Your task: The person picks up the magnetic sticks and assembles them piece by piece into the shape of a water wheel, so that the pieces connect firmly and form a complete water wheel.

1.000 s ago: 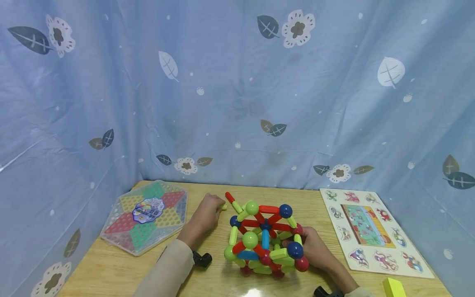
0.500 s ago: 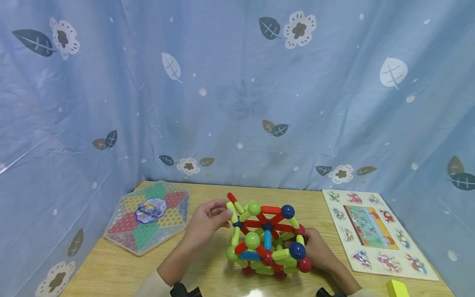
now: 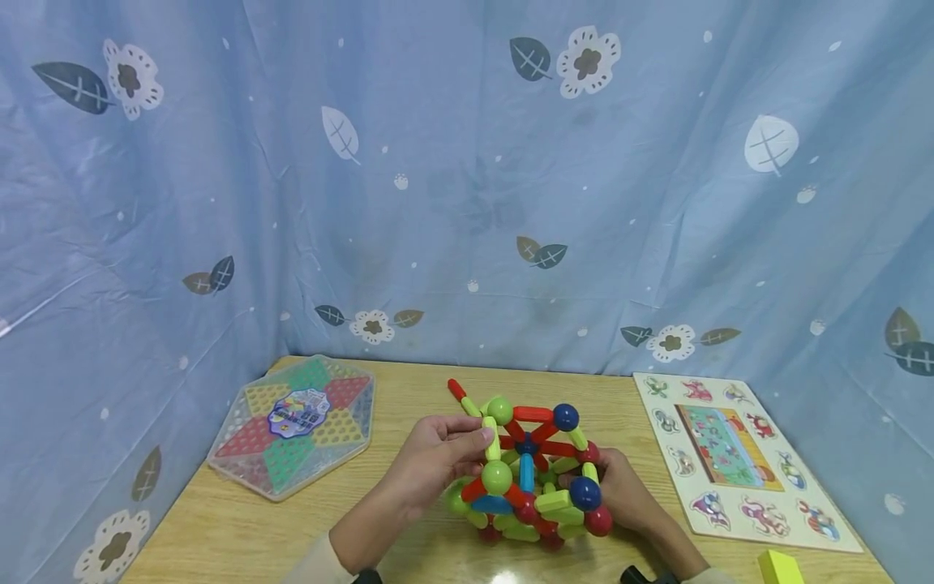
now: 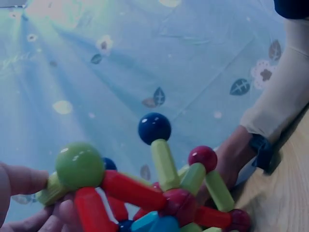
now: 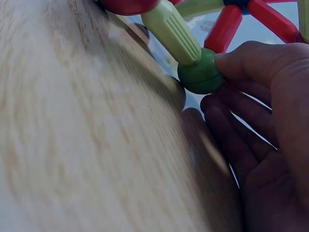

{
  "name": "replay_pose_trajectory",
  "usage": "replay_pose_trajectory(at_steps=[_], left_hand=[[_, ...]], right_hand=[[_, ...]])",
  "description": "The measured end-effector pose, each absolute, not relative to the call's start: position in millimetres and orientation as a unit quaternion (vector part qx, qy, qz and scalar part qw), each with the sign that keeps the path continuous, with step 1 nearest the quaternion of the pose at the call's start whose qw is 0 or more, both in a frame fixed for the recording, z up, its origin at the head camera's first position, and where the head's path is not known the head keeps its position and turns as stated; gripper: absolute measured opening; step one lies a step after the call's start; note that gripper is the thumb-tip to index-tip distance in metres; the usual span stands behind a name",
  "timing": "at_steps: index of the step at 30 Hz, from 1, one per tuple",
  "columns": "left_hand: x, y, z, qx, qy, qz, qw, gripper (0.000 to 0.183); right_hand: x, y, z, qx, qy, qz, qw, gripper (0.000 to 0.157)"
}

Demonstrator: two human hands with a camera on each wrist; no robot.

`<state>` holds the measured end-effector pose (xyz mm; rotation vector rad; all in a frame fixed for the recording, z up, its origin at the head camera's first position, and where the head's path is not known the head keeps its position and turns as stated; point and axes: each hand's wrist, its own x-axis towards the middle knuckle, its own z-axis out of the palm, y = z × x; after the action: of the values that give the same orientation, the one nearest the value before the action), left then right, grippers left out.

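Observation:
A structure of magnetic balls and rods (image 3: 527, 470) in red, blue and yellow-green stands on the table. My left hand (image 3: 441, 458) pinches a yellow-green magnetic rod (image 3: 492, 442) between thumb and fingers, its lower end right at a light green ball (image 3: 497, 477) on the near upper side. In the left wrist view the rod (image 4: 52, 189) meets that green ball (image 4: 80, 166). At the structure's right, my right hand (image 3: 616, 491) reaches in low; in the right wrist view its thumb and fingers hold a darker green ball (image 5: 200, 72) near the tabletop.
Behind the structure lie a red rod (image 3: 456, 389) and a yellow-green rod, end to end. A hexagonal checkers board (image 3: 251, 397) is on the left, a picture puzzle board (image 3: 730, 511) on the right, and a yellow block (image 3: 779, 568) at front right. A blue curtain (image 3: 467, 203) surrounds the table.
My left hand took a yellow-green rod from the table at the left and carried it rightward and nearer, onto the light green ball. My right hand has stayed at the structure.

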<state>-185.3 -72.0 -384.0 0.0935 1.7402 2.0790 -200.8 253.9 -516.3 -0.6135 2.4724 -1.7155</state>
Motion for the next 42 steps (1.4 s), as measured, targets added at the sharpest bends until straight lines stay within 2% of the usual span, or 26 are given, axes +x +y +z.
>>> replay_pose_trajectory(at_steps=[7,11,29,35,37,39,42], left_hand=[[-188,-72,-383,0.066,0.605,0.741,0.284,0.030],[-186,-70,-385,0.063,0.595,0.742,0.303,0.025],[-184,-69,-390,0.043,0.567,0.768,0.295,0.025],[-185,-67,-393,0.051,0.576,0.762,0.292,0.032],[-185,-70,-394,0.057,0.593,0.754,0.277,0.034],[-185,-77,-393,0.069,0.622,0.743,0.236,0.033],[-188,-90,-398,0.076,0.697,0.704,0.111,0.022]], right_hand=[[-202,254,-518,-0.217,0.796,-0.565,0.028,0.020],[-203,254,-520,-0.215,0.794,-0.567,0.028,0.020],[-204,254,-517,-0.192,0.811,-0.551,0.044,0.023],[-203,254,-517,-0.190,0.817,-0.543,0.038,0.024],[-203,253,-518,-0.191,0.817,-0.543,0.037,0.025],[-202,252,-518,-0.188,0.816,-0.546,0.040,0.025],[-201,251,-519,-0.178,0.817,-0.547,0.045,0.027]])
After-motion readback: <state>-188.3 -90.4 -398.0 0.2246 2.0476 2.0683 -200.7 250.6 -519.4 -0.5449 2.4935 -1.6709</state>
